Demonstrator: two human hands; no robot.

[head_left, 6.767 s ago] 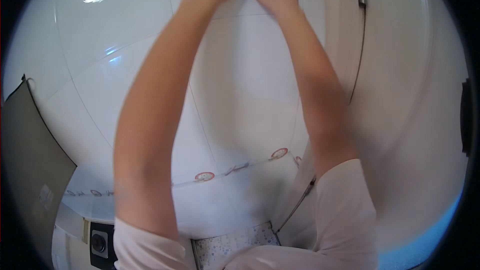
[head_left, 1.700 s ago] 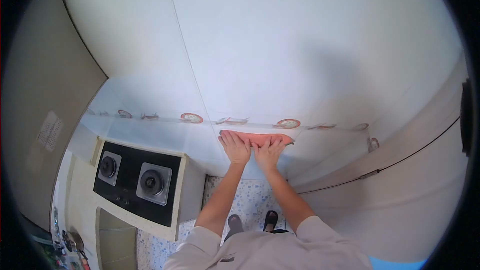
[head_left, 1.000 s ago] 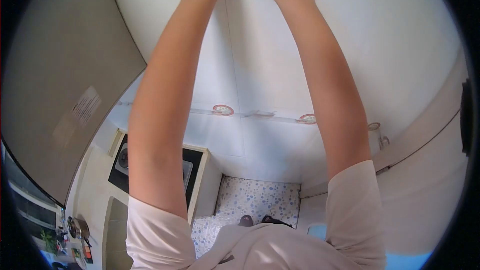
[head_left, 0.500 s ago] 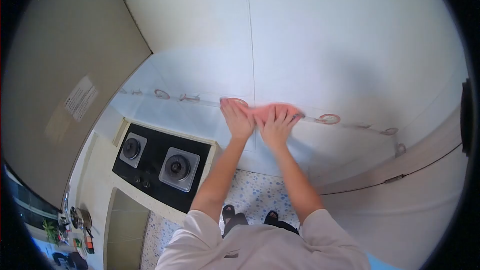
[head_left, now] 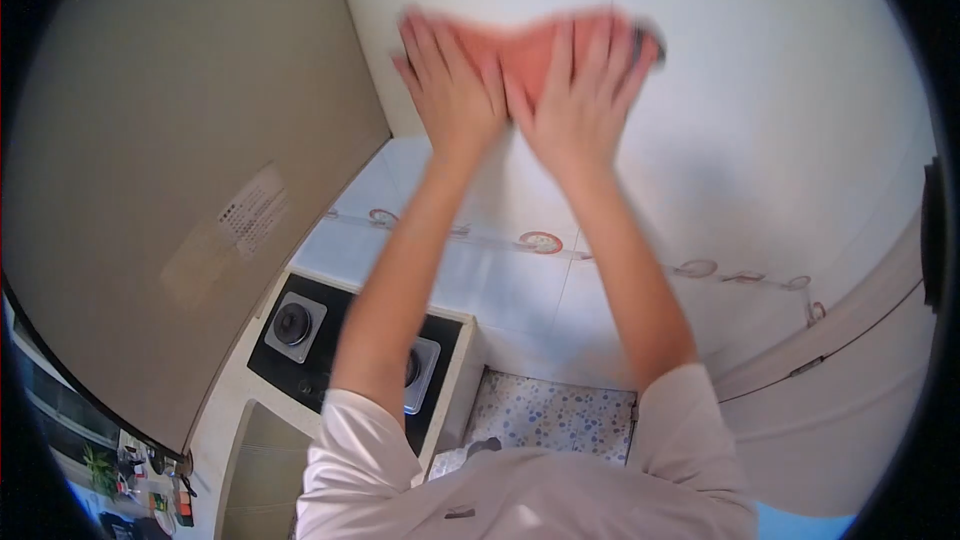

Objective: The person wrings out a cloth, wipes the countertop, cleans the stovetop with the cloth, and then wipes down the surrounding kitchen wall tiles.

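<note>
A salmon-pink cloth point(head_left: 528, 52) lies spread against the white tiled wall point(head_left: 770, 130), high in the view. My left hand point(head_left: 457, 108) is open and flat on its left part, fingers stretched out. On the right part rests my right hand point(head_left: 580, 115), also open, with its fingers spread. A dark patch shows at the cloth's right end beside my right fingers. Both hands are slightly blurred, and the wall behind the cloth is hidden.
A brown-grey cabinet side point(head_left: 160, 90) with a paper label point(head_left: 255, 208) stands close on the left. Below are a black gas hob point(head_left: 272, 355) and a cream counter point(head_left: 228, 395). A decorated tile border point(head_left: 541, 241) crosses the wall. A white door point(head_left: 790, 430) is at right.
Both hands and the pink cloth have moved up the wall from the decorated border to the plain tiles above. The view has shifted, and the cabinet now reaches further right.
</note>
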